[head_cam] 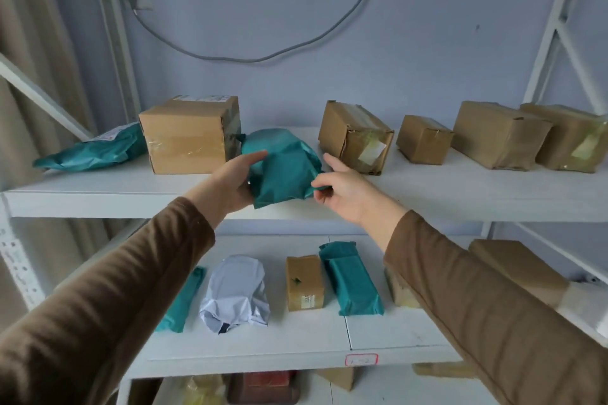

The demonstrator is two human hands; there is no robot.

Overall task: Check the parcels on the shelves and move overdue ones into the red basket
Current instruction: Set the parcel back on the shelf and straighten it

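Both hands — left (235, 179), right (342, 189) — grip a teal bag (283, 168) on the shelf (460, 187); many parcels await checking.

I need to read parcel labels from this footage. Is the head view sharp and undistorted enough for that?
Head view: soft, even light, no hard glare; wide-angle bending bows the shelf frame at the edges; the label on the small box is blurred and unreadable; the teal parcel between left hand and right hand shows no label.
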